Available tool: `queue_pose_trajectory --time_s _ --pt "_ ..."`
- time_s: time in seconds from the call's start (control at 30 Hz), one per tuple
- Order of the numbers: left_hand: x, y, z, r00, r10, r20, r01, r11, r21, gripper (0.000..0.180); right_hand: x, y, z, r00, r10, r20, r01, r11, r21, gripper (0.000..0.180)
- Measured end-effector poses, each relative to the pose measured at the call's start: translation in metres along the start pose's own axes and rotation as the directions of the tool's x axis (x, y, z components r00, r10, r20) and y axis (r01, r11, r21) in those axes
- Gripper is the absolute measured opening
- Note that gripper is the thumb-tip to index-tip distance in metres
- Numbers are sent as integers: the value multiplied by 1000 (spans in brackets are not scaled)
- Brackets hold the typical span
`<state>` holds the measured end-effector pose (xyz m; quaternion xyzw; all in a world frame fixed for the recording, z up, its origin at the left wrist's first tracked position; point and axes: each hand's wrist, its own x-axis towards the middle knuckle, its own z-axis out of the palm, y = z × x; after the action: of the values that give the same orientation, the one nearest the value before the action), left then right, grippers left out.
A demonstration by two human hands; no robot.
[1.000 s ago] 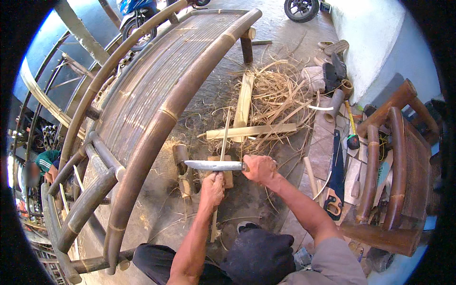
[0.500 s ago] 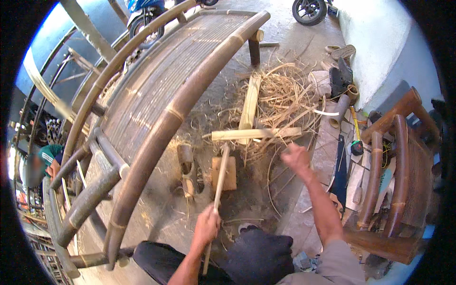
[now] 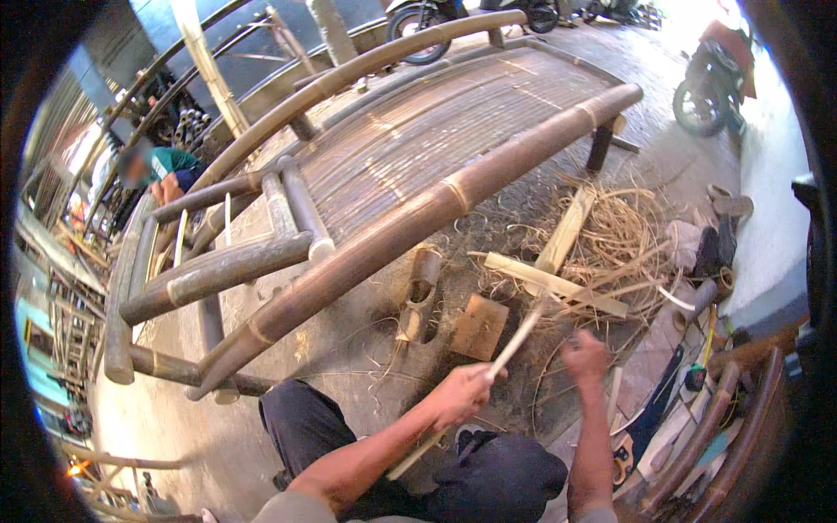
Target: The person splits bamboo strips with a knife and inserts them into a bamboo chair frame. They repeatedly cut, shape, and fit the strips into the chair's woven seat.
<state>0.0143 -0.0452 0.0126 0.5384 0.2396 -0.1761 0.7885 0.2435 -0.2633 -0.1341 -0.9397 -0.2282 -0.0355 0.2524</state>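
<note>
Left hand: our left hand (image 3: 462,394) is fisted round a pale bamboo strip (image 3: 514,342), near its middle, fingers wrapped tight.
Right hand: our right hand (image 3: 586,356) hangs blurred just right of the strip, touching nothing; whether its fingers are spread or curled we cannot tell.
Strip's place: it slants from our lap up toward the wooden block (image 3: 478,326) on the floor, near the shavings pile (image 3: 619,240).
Handling: we judge it light, stiff yet springy, with splintery edges; gripping mid-length, as now, steadies it best.
Change: a second ago our right hand held a long blade across the strip at the block; now the blade is gone from it and the bamboo bench (image 3: 418,174) fills more of the view.
</note>
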Motion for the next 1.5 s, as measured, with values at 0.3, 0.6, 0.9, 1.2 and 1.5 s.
queue_pose_trajectory --time_s 0.3,0.6,0.9,1.2,1.5 --pt "-2 55 -42 544 662 -515 -604 735 308 21 -23 -7 -32 916 231 328 -371 797 477 41" --pt "11 38 -18 830 557 -7 -556 828 -70 40 -16 -137 -34 800 25 599 -570 -276 774 50" --pt "-62 48 -42 873 455 -176 -433 889 150 51 31 -172 -33 956 64 286 -292 120 949 36" --pt "-259 177 -216 42 896 -443 531 356 769 33 -18 -113 24 823 183 538 -494 699 517 25" --pt "-280 195 -275 206 765 -610 828 196 525 28 -79 -62 65 747 278 604 -588 700 405 39"
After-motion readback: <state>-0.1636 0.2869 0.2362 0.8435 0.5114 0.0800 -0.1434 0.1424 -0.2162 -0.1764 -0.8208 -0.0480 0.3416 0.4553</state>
